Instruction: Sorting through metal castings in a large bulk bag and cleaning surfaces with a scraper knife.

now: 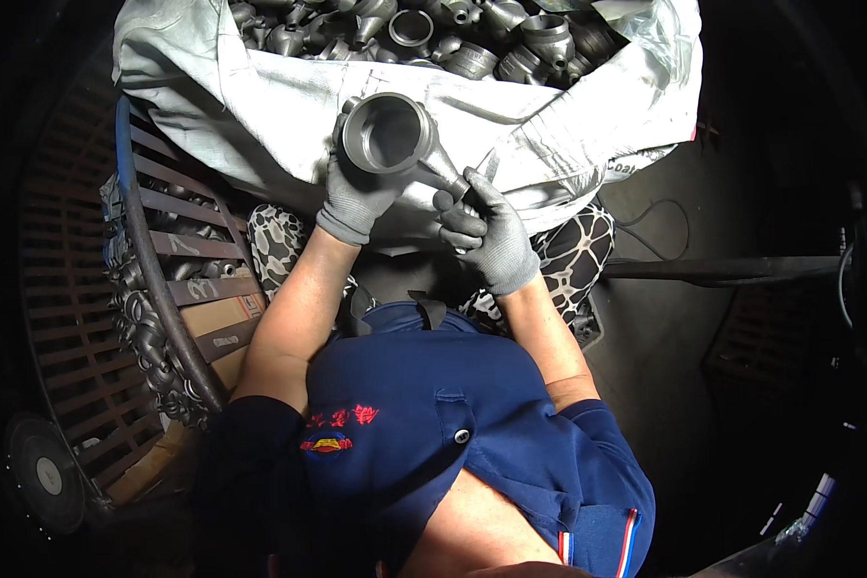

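Note:
A dark grey metal casting point(431, 157), with a wide round mouth and a narrow spout, is held up in front of the white sack. My left hand point(364, 200), in a grey knitted glove, is closed round its wide body from the left and below; the casting hides most of those fingers. At the spout's end, the gloved fingers of my right hand point(491, 231) are bent with the thumb against it. A thin grey strip point(492, 166) shows just beyond the right fingers. I cannot tell whether it is a tool or part of the sack.
Ahead stands a large white woven sack point(289, 106) filled with similar dark castings point(472, 60). To the left is a slatted metal crate point(154, 279) with many small metal parts point(154, 337) beside it. A round dark fan-like object point(46, 477) sits lower left. A cable point(679, 207) lies at right.

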{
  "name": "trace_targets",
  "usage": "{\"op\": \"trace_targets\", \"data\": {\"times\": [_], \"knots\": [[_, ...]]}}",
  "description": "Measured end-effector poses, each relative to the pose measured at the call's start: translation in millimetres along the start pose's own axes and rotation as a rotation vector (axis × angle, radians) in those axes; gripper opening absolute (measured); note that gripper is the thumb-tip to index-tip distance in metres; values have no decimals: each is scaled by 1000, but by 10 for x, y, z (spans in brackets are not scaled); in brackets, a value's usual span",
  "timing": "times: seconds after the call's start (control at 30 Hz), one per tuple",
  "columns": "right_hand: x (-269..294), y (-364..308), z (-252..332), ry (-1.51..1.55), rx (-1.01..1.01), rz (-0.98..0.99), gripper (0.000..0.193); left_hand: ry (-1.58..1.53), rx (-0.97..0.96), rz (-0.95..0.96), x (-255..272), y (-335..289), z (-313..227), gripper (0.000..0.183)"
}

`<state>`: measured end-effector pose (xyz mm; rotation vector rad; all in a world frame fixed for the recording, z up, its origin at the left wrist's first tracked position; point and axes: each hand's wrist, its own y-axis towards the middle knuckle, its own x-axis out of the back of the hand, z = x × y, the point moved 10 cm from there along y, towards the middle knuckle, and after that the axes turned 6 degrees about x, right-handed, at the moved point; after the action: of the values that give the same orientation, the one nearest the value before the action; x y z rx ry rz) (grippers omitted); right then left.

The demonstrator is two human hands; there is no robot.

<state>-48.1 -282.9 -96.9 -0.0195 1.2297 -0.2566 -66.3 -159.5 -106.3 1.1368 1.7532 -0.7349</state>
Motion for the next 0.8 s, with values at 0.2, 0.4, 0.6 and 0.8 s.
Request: {"op": "trace_targets", "data": {"times": [0.2, 0.4, 0.6, 0.8], "knots": [[-342, -75, 32, -226, 52, 18, 38, 154, -170, -185, 65, -17, -486, 52], [35, -30, 334, -613, 222, -121, 52, 367, -621, -234, -280, -449, -2725, 46], [349, -38, 346, -514, 245, -212, 52, 252, -1040, -527, 646, -2104, -4980, 43], [377, 118, 484, -678, 263, -95, 57, 1290, -1203, -726, 1403, -3522, -5727, 43]]}}
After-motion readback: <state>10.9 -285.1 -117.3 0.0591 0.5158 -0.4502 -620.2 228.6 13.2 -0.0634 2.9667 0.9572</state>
